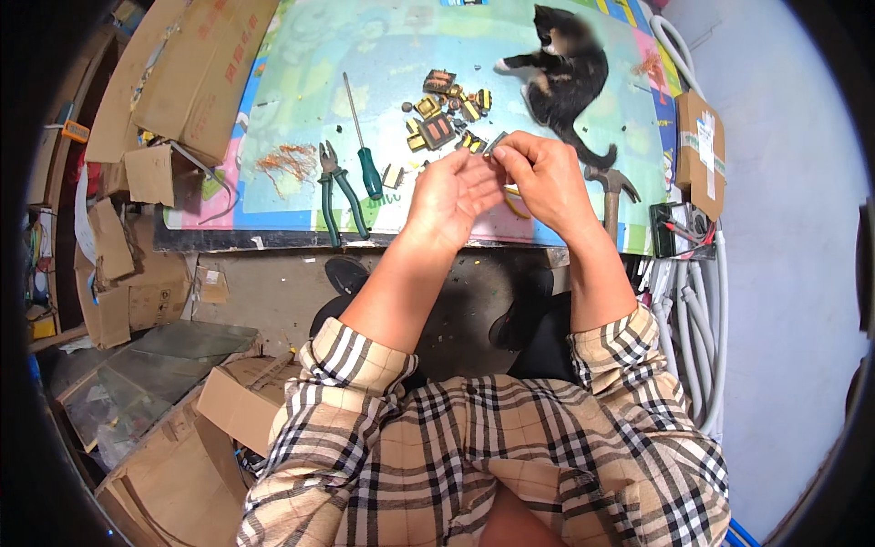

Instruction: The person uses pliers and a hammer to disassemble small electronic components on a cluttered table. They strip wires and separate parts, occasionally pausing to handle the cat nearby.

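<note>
Both hands meet above the table's [273,223] near edge: the left hand [453,193] and right hand [540,173] pinch a small metal part [497,144] between fingertips, raised for close work. Pliers [339,187], a screwdriver [363,146] and more parts [442,114] lie within reach; a cat [570,73] lounges nearby.

Even, soft daylight filled the scene, brightest on the pale floor to the right of the play mat [392,55], which looked slightly washed out. Shadows were faint: only a thin dark band ran under the near edge of the mat, and the ground below it sat dimmer. No hard glare showed. The fisheye lens bent the mat's straight edges and closed the corners in black. The cat [570,77] at the mat's far end was slightly soft; the middle stayed sharp.
</note>
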`<action>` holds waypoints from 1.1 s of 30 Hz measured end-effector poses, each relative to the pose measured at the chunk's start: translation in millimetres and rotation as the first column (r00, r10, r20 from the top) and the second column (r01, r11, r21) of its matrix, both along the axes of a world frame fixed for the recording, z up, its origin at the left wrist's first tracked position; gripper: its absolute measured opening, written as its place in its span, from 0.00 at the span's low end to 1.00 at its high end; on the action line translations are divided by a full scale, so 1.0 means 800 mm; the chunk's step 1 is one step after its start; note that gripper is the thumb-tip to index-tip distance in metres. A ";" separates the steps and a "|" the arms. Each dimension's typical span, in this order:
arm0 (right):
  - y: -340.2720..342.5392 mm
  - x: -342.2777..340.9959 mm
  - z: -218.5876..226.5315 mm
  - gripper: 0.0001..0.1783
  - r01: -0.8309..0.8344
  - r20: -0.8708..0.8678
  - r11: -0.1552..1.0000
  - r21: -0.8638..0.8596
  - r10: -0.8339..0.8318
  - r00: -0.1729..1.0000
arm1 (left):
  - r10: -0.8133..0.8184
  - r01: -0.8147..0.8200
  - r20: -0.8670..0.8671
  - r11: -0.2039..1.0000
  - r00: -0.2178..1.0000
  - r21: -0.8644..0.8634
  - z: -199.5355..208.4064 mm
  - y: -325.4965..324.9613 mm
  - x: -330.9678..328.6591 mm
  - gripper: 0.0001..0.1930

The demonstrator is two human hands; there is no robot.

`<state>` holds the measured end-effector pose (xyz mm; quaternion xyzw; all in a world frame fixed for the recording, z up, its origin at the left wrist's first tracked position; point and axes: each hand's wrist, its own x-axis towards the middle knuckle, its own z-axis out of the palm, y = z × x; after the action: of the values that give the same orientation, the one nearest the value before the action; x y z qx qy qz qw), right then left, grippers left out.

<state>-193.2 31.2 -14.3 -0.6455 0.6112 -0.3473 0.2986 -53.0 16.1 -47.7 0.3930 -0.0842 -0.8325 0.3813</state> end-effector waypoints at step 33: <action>0.037 0.044 -0.009 0.04 -0.334 -0.276 0.933 -0.131 0.290 0.917 | 0.352 -0.296 -0.010 0.772 0.936 -0.563 0.044 -0.012 0.019 0.09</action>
<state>-157.8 60.8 -21.1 -0.7975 0.5000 -0.2625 0.2123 -38.1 6.5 -12.9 0.3131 -0.2718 -0.6734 0.6121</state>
